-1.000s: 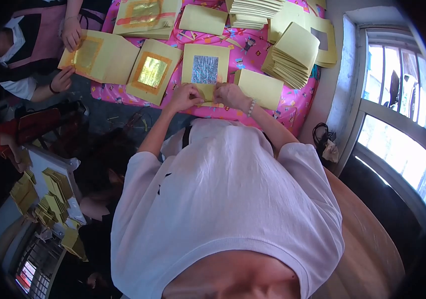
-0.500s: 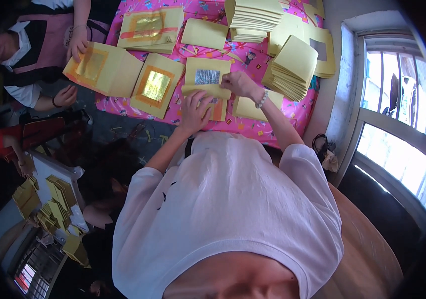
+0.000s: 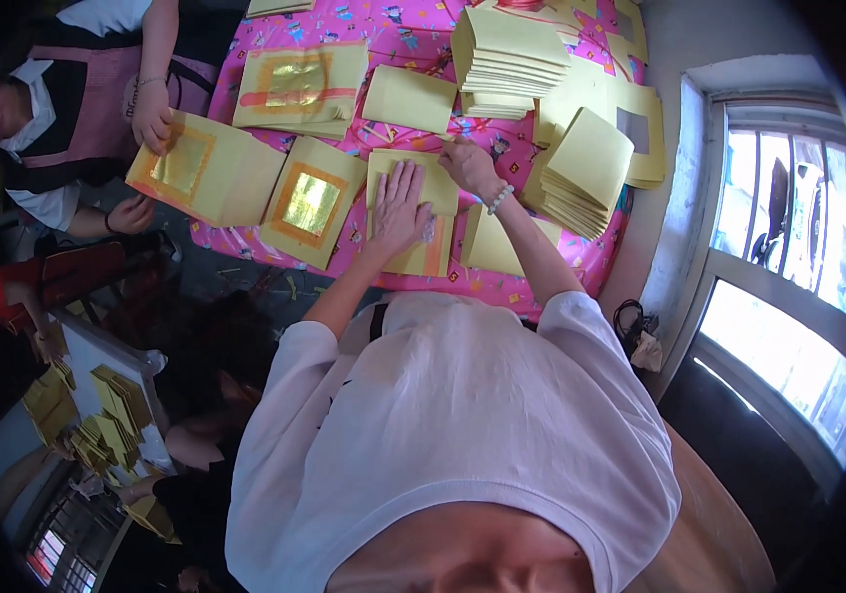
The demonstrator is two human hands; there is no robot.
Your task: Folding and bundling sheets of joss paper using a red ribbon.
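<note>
The biggest thing is the wide surface (image 3: 423, 59) with its bright pink picture cloth. On its far right side stands a tall pile of folded yellow paper (image 3: 510, 54), and nearer is a leaning pile of folded yellow paper (image 3: 591, 163). They look piled up to save room.

At the left, a co-worker's hand (image 3: 153, 130) rests on a wide yellow paper sheet with a gold square (image 3: 240, 178). Just beside that sheet lies a yellow paper with a shiny gold square in an orange frame (image 3: 311, 203), face up.

The folded yellow paper (image 3: 444, 196) lies on the near part of the surface, right in front of the person. Its top flap is bent down toward the person. Some orange shows on the part below the flap.

The left hand (image 3: 401, 205) is spread flat, palm down, on the flap. It grips nothing; it seems to press so the fold lies flat. The right hand (image 3: 470, 168) has its fingers curled in at the paper's far right corner. I can't tell if it pinches the paper. Maybe it is there to steady the corner.

Smallest is the bracelet of pale round beads (image 3: 500, 199) on the right wrist.
</note>
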